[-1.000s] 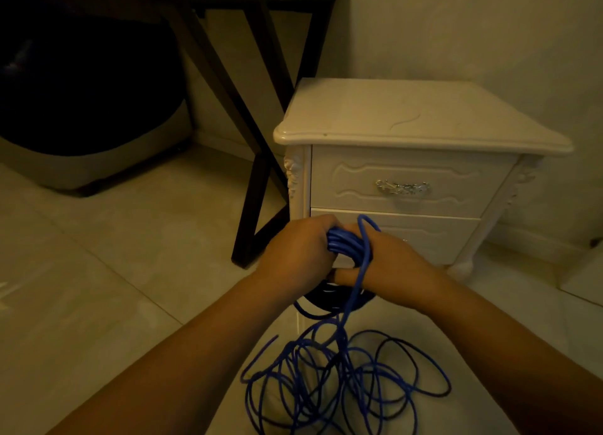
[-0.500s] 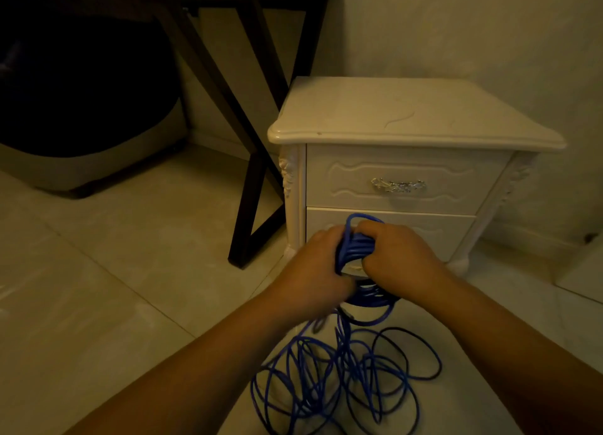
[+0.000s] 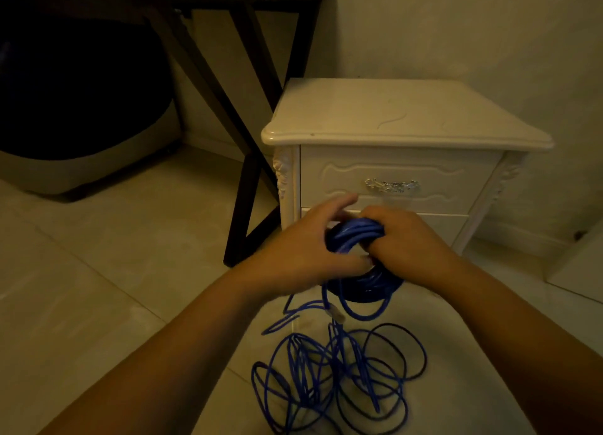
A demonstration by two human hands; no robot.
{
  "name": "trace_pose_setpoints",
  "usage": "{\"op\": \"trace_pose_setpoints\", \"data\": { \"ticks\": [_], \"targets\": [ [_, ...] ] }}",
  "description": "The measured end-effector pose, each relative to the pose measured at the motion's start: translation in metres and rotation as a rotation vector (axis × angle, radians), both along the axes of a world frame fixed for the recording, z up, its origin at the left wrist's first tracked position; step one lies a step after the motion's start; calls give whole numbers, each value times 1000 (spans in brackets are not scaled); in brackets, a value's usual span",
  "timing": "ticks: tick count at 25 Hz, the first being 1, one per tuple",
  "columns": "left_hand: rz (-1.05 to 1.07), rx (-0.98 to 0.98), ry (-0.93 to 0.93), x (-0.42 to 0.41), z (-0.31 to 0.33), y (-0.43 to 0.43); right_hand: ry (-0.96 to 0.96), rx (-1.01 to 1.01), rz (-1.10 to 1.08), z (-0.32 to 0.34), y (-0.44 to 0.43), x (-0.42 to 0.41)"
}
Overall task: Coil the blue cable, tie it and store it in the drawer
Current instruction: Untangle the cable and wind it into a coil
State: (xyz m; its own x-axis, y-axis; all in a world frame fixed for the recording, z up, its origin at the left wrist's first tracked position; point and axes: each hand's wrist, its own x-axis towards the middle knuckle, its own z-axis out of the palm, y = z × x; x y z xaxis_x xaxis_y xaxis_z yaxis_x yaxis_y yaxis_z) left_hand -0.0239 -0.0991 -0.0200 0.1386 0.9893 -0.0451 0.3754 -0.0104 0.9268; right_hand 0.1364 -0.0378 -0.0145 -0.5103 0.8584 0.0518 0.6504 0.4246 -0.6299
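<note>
My right hand (image 3: 411,242) grips a coiled bundle of the blue cable (image 3: 355,235) in front of the white nightstand (image 3: 404,115). My left hand (image 3: 300,252) lies against the coil's left side, thumb across its lower part and fingers stretched out above it. The coil's lower loops (image 3: 365,288) hang below both hands. Loose blue cable (image 3: 329,376) lies tangled on the floor, and a clear plug (image 3: 336,314) dangles above it. The upper drawer (image 3: 346,177) with its silver handle (image 3: 391,185) is closed; my hands hide much of the lower drawer (image 3: 443,226).
Dark crossed table legs (image 3: 248,173) stand left of the nightstand. A large dark rounded object with a pale base (image 3: 75,131) sits at far left. A white panel (image 3: 580,265) leans at the right edge. Pale tiled floor (image 3: 114,271) spreads to the left.
My left hand has loosened its grip and stretched its fingers out over the coil. The coil has grown, and a plug end now dangles below it.
</note>
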Motion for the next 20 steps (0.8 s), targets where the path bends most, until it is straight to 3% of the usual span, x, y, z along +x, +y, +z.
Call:
{"op": "trace_pose_setpoints", "data": {
  "ticks": [2, 6, 9, 14, 20],
  "targets": [
    [123, 80, 271, 6, -9, 4, 6, 21, -39, 2, -4, -8],
    [372, 28, -107, -1, -5, 9, 143, -261, -54, 11, -5, -1],
    [453, -47, -270, -6, -6, 10, 167, -389, -40, 1, -8, -1],
    [568, -84, -558, -3, -9, 10, 496, -623, -100, -11, -11, -14],
    [708, -100, -904, 9, -8, 10, 632, -394, -216, -20, -18, -27]
  ]
}}
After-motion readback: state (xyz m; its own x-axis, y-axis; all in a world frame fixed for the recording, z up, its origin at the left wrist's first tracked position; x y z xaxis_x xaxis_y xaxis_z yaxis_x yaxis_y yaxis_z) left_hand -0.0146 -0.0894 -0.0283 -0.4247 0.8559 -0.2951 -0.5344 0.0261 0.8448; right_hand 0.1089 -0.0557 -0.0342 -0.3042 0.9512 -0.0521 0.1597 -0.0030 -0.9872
